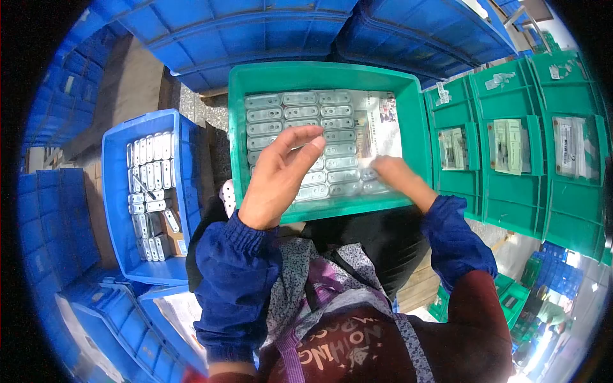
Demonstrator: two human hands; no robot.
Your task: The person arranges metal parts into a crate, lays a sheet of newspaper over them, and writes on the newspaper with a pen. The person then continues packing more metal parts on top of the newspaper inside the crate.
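Observation:
In front of me stands a green crate with rows of flat, rounded-end silver metal pieces on its left and middle. My left hand hovers above these rows, thumb and fingers stretched forward with a gap between them and nothing visible inside. At the right end of the nearest rows, my right hand has its fingertips closed on a small silver metal piece. Motion blurs those fingers, and part of the piece is hidden.
Printed paper lines the crate's right side. To the left, a blue crate holds more metal pieces, some lying askew. Green crates stand at the right, and large blue crates rise behind. A pinkish piece with holes shows beside my knee.

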